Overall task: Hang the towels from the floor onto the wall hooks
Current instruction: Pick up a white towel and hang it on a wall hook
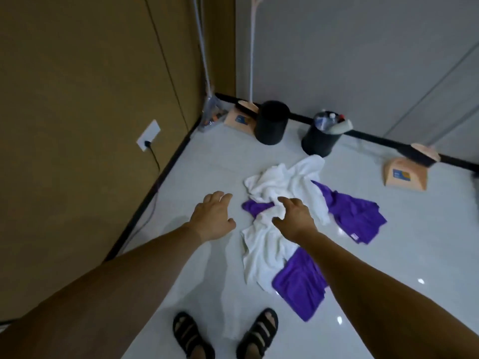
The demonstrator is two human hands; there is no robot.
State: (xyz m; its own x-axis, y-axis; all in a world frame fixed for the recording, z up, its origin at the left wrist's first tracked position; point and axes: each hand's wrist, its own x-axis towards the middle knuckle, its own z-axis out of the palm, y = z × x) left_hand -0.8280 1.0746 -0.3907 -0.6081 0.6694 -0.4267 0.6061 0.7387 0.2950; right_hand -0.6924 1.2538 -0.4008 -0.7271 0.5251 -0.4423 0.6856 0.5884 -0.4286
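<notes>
**Hands over towel heap on floor**

Crumpled white terry towels (282,182) heaped on glossy pale tiled floor (401,255), folds bunched. Tangled with flatter purple cloth towels (357,213): one piece right of the white, another nearer black strapped sandals (259,330).

Left hand (212,216) above bare floor just left of heap, fingers straight and spread, gripping nothing. Right hand (294,218) over white heap, fingers loosely spread, nothing pinched; contact with cloth not discernible.

Two black cylindrical bins (272,123) beyond heap, near grey wall.

Both bare arms reach forward and down, left hand (213,219) and right hand (294,220) with fingers loosely spread.
</notes>
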